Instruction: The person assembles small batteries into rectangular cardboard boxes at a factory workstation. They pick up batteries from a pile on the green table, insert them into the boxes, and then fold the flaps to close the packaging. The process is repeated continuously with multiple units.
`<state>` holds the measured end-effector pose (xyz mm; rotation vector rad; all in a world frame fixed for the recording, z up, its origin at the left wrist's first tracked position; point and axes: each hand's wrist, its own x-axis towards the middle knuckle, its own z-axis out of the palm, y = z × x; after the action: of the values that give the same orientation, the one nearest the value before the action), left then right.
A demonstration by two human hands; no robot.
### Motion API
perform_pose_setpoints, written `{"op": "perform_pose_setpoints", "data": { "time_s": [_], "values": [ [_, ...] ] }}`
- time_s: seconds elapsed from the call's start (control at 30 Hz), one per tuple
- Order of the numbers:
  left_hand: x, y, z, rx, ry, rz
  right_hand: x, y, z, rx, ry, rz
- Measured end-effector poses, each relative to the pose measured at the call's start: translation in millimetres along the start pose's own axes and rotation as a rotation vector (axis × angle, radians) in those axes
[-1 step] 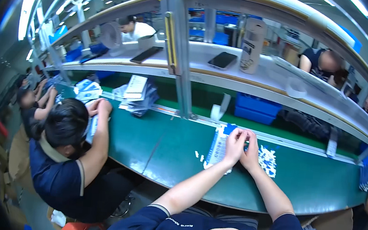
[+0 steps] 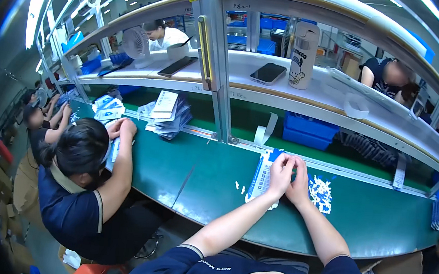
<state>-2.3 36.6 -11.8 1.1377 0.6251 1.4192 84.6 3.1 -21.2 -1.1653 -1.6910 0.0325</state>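
A flat white and blue package lies on the green table in front of me. My left hand rests on its right edge, fingers curled at its top end. Pressed against it, my right hand pinches the same top corner. Both forearms reach in from the lower edge. A heap of small white and blue pieces lies just right of my right hand. A few white bits are scattered left of the package.
A co-worker in a dark blue shirt sits at my left, hands on a similar package. Stacked packages and a blue bin stand at the back. The shelf above holds two phones, a white bottle and a fan.
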Motion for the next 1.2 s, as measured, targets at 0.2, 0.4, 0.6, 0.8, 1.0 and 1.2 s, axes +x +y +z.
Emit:
{"op": "perform_pose_setpoints", "data": {
  "time_s": [0.2, 0.4, 0.6, 0.8, 1.0, 1.2],
  "values": [
    [3, 14, -15, 0.316, 0.005, 0.146, -9, -15, -4, 0.026, -0.116, -0.056],
    [11, 57, -25, 1.359, -0.076, 0.237, -12, -7, -7, 0.041, -0.304, 0.002],
    [17, 54, -42, 1.640, -0.176, 0.024, -11, -7, -7, -0.059, -0.390, -0.047],
    [14, 41, -46, 1.517, -0.199, 0.047, -12, -3, -9, -0.011, -0.356, 0.003],
    [15, 32, -59, 1.364, -0.196, 0.183, -12, 1, -6, -0.032, -0.355, 0.044],
    [13, 35, -68, 1.333, -0.151, 0.260, -10, -1, -5, -0.013, -0.357, 0.065]
  ]
}}
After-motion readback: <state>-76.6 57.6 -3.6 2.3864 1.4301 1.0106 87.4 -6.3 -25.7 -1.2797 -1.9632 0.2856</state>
